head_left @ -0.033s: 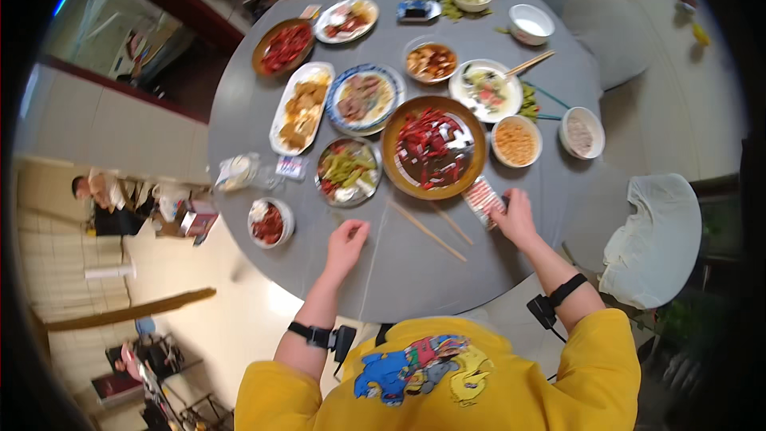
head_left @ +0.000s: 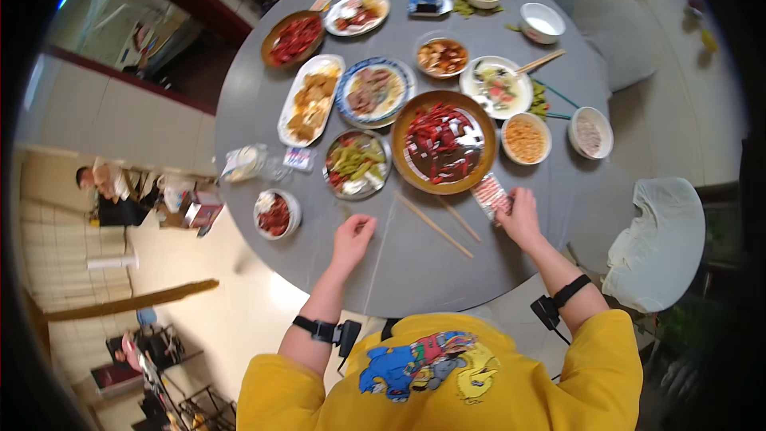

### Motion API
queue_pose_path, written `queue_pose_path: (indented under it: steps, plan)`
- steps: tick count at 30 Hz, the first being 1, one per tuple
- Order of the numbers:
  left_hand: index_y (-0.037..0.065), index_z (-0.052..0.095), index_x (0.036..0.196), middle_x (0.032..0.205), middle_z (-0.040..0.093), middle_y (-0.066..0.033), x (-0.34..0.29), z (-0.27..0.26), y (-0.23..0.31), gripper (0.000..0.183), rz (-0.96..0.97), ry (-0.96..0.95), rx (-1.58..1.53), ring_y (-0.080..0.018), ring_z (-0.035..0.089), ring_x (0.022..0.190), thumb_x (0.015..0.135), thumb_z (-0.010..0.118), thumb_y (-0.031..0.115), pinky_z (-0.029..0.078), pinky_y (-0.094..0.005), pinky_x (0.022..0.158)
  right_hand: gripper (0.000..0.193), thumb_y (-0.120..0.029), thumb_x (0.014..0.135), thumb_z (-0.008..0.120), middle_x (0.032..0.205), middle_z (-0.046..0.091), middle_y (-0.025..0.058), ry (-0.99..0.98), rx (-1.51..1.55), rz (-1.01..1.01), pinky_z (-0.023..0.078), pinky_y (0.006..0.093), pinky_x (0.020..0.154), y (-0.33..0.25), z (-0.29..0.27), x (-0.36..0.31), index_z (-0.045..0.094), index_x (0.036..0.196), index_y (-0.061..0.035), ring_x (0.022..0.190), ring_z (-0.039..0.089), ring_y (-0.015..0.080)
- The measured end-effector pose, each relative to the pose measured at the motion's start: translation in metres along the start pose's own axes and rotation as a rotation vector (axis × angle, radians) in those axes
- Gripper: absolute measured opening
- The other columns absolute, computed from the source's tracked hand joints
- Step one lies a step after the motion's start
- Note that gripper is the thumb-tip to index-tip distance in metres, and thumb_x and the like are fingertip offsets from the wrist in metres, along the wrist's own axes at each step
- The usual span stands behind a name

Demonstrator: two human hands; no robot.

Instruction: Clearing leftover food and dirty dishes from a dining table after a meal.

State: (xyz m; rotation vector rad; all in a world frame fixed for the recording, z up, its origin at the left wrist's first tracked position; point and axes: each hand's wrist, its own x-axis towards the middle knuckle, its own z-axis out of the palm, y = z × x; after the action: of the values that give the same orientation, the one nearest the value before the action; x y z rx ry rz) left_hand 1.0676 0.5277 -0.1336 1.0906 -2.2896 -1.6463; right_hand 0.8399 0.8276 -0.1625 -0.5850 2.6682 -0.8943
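Observation:
My right hand (head_left: 520, 219) rests at the table's near right, its fingers closed on the edge of a flat red-and-white patterned packet (head_left: 490, 195). The packet lies beside a large brown bowl (head_left: 399, 161) of red chillies in dark liquid. Over the near edge of the table, my left hand (head_left: 353, 239) has its fingers curled in, with nothing visible in them. Between the hands, two wooden chopsticks (head_left: 435, 226) lie apart on the grey table (head_left: 383, 271). A steel dish of green vegetables (head_left: 355, 163) is just beyond my left hand.
A white bowl of red food (head_left: 277, 214) stands left, near a clear glass (head_left: 276, 166). Bowls of orange grains (head_left: 527, 139) and pale food (head_left: 590, 133) stand right. A blue-rimmed plate (head_left: 343, 101) and a long white dish (head_left: 288, 128) lie beyond. A covered chair (head_left: 658, 247) stands at right.
The table and dishes sit slightly farther right and higher in the picture. Both hands keep nearly the same places among the things, the right one still at the packet.

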Motion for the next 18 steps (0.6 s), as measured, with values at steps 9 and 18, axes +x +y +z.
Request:
queue_pose_path:
  steps: [9,18]
  plan:
    - [0.000,0.065,0.092,0.079,0.066,-0.0052,-0.031,-0.030,-0.052,0.023,-0.134,0.111,0.028,-0.0098,0.060,0.073,0.085,0.065,0.022,0.048,-0.0250,0.067,0.045,-0.028,0.065,0.075,0.098,0.049,0.0172,-0.241,-0.255,-0.345,0.043,0.0431,0.080,-0.065,0.032,-0.045,0.051,0.094,-0.0030,0.092,0.049,0.0344]
    - [0.001,0.065,0.092,0.083,0.068,-0.0083,-0.020,-0.036,-0.051,0.021,-0.108,0.061,-0.038,-0.0138,0.065,0.074,0.084,0.066,0.020,0.050,-0.0267,0.068,0.030,-0.017,0.072,0.068,0.097,0.049,0.0141,-0.150,-0.431,-0.283,0.047,0.0429,0.077,-0.088,0.079,-0.036,0.052,0.093,-0.0031,0.093,0.051,0.0321]
